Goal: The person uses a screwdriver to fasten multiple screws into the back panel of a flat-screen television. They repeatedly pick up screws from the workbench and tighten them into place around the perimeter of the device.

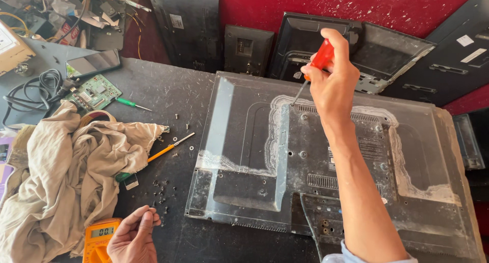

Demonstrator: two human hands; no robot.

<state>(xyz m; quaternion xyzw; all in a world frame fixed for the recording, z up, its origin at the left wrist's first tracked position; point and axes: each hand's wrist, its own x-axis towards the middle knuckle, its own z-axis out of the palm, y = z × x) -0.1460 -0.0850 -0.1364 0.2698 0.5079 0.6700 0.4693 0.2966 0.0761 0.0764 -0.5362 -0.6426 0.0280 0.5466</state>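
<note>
A dusty black monitor back cover (pixel 254 156) lies face down on the dark workbench. My right hand (pixel 332 82) grips a red-handled screwdriver (pixel 321 59), whose tip touches a screw spot near the cover's upper middle edge. My left hand (pixel 133 237) rests at the bench's front edge with fingers curled in, next to a pile of small loose screws (pixel 160 191); whether it holds a screw is unclear. A yellow multimeter (pixel 99 237) lies just to its left.
A crumpled beige cloth (pixel 66 171) covers the left of the bench. An orange-handled screwdriver (pixel 168 148), a green-handled one (pixel 130 104), a green circuit board (pixel 94 93), a phone (pixel 92 62) and a black cable (pixel 35 87) lie nearby. Several black monitor shells (pixel 356 44) lean on the red wall.
</note>
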